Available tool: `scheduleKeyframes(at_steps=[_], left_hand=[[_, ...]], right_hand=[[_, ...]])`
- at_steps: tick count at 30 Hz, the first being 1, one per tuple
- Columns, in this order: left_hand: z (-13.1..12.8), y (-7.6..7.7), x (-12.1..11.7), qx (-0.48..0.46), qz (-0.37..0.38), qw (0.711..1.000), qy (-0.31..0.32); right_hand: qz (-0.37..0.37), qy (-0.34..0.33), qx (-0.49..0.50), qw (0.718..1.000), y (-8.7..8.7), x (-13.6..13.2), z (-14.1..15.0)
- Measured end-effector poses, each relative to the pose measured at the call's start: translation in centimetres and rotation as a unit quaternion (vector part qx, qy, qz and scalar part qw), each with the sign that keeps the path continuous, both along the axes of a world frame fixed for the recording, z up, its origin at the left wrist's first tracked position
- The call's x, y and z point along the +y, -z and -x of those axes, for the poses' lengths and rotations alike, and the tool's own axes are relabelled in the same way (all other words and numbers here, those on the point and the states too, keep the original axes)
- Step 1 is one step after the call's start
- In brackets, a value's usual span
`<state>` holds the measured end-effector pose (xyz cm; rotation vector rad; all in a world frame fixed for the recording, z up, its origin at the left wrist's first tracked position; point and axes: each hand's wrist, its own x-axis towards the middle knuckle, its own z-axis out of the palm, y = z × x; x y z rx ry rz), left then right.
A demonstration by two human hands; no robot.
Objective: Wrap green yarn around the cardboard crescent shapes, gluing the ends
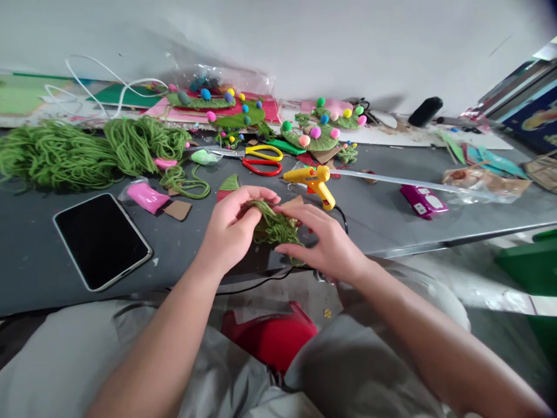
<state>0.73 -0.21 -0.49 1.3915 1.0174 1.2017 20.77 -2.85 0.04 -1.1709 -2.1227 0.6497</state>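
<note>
A small bundle of green yarn (281,227) is between my hands at the table's front edge. My left hand (232,226) is closed on its left end, the strands pinched between thumb and fingers. From the right, my right hand (324,238) curves around the bundle, fingers along its top and thumb at its lower side. Brown cardboard (293,203) shows partly behind the yarn. Just beyond my fingers lies a yellow glue gun (311,177) with a clear glue stick (391,179) out of its back. A green and red piece (228,187) lies behind my left hand.
Large heaps of green yarn (56,154) cover the back left. A phone (102,241) lies at left near a pink packet (148,196). Scissors (263,159) with red and yellow handles lie behind. Green pieces with pompoms (315,138) line the back. A purple packet (423,201) sits right.
</note>
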Motion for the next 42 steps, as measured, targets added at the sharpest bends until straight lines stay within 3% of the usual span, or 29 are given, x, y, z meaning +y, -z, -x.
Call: scheduleKeyframes(at_steps=[4, 7, 9, 14, 17, 19, 21, 23, 25, 27, 29, 32, 36, 40, 42], left_hand=[[-0.1, -0.1, -0.1, 0.016, -0.013, 1.000, -0.019], [0.1, -0.3, -0.1, 0.052, -0.024, 0.997, -0.047], [0.3, -0.4, -0.1, 0.068, -0.030, 0.995, -0.059], [1.4, -0.9, 0.0, 0.107, -0.074, 0.984, -0.120], [2.3, -1.4, -0.2, 0.140, -0.117, 0.977, -0.105], [2.7, -1.7, -0.3, 0.238, -0.138, 0.958, -0.082], [3.2, -1.6, 0.0, 0.356, -0.144, 0.920, -0.085], [3.7, -1.4, 0.7, 0.376, -0.144, 0.903, -0.150], [4.4, -1.4, 1.6, 0.276, -0.119, 0.923, -0.240], [5.1, -1.7, 2.5, 0.086, -0.069, 0.947, -0.303], [5.8, -2.4, 3.0, -0.080, -0.042, 0.943, -0.321], [6.6, -3.5, 3.2, -0.237, 0.014, 0.916, -0.324], [7.1, -4.3, 3.1, -0.329, 0.097, 0.881, -0.324], [6.9, -4.1, 3.2, -0.324, 0.104, 0.890, -0.305], [6.7, -3.9, 3.2, -0.307, 0.107, 0.898, -0.296]], right_hand=[[-0.031, 0.091, 0.005, 0.995, 0.9, 1.1, 0.4], [-0.035, 0.187, 0.036, 0.981, 0.8, 1.8, 0.0], [-0.050, 0.214, 0.034, 0.975, 0.6, 2.0, -0.5], [-0.115, 0.215, 0.003, 0.970, 0.4, 2.1, -1.3], [-0.120, 0.212, -0.004, 0.970, 0.3, 2.2, -1.7], [-0.125, 0.217, -0.015, 0.968, 0.2, 2.2, -1.8], [-0.138, 0.215, -0.035, 0.966, 0.1, 2.2, -1.9], [-0.152, 0.188, -0.060, 0.969, 0.0, 2.1, -1.9], [-0.160, 0.148, -0.079, 0.973, -0.2, 2.1, -2.0], [-0.162, 0.126, -0.097, 0.974, -0.4, 2.0, -2.2], [-0.148, 0.133, -0.123, 0.972, -0.6, 1.9, -2.6], [-0.073, 0.182, -0.172, 0.965, -1.2, 1.7, -3.2], [0.000, 0.259, -0.219, 0.941, -1.9, 1.5, -4.9], [0.014, 0.350, -0.199, 0.915, -1.8, 2.4, -8.5], [0.021, 0.397, -0.135, 0.907, -1.5, 3.3, -10.8]])
